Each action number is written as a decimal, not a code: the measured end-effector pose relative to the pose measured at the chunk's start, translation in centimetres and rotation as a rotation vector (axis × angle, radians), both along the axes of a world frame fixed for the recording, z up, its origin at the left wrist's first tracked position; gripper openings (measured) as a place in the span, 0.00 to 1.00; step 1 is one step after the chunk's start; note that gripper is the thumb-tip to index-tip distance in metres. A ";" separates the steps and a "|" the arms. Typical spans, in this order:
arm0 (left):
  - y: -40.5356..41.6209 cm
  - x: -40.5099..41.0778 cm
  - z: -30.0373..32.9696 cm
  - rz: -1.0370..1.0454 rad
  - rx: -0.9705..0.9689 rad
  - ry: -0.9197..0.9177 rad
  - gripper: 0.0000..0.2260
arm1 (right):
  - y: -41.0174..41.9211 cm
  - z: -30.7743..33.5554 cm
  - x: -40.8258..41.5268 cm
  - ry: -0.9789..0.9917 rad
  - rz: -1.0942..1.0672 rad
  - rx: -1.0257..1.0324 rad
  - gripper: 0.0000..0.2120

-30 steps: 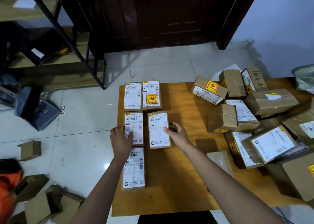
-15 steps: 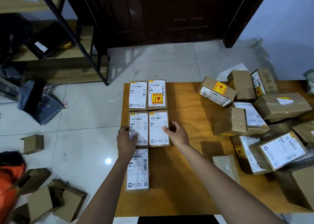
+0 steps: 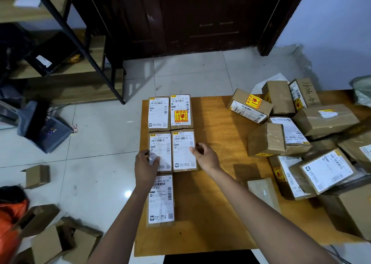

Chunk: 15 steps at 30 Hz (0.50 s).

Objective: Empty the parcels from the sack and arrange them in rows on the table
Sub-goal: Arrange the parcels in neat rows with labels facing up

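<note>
Fingers of the left hand point(image 3: 146, 166) curl over the outer edge of a labelled parcel point(image 3: 160, 151) in the second row, thumb pressed on its label, while the right hand point(image 3: 205, 158) pinches the neighbouring parcel point(image 3: 183, 149) by its right side, squaring the pair together near the table's point(image 3: 212, 219) left edge. Two more parcels point(image 3: 170, 112) lie flush at the far left corner, and a fifth point(image 3: 161, 199) sits alone in the row nearest the person. The left column runs right along the table's left edge, so a sideways nudge from the right hand could, by the look of it, tip a box to the floor. An unsorted heap point(image 3: 297, 135) crowds the right side, stacked loosely and leaning; reaching in carelessly might topple it. Whether the sack is the grey bundle point(image 3: 362, 89) at the far right cannot be told. Cartons point(image 3: 38, 176) litter the tiles below.
</note>
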<state>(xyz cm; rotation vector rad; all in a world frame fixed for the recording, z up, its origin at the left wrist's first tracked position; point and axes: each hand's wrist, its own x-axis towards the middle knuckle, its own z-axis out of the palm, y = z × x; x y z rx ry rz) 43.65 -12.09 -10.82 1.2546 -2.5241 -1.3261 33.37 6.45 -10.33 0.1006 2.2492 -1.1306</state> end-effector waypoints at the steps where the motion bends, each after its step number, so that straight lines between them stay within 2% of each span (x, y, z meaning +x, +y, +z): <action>1: 0.0 0.0 0.2 0.008 -0.006 0.003 0.21 | 0.3 0.1 0.0 0.023 -0.006 0.007 0.26; 4: 0.5 0.0 1.5 0.063 -0.049 0.037 0.23 | 1.8 0.7 0.3 0.084 -0.059 -0.003 0.19; 10: 5.4 -0.1 5.4 0.056 -0.090 0.274 0.16 | 6.0 1.7 1.7 0.182 -0.203 -0.082 0.03; 15: 11.9 -0.7 5.7 -0.195 -0.050 0.327 0.10 | 9.1 3.0 2.5 0.210 -0.153 -0.038 0.05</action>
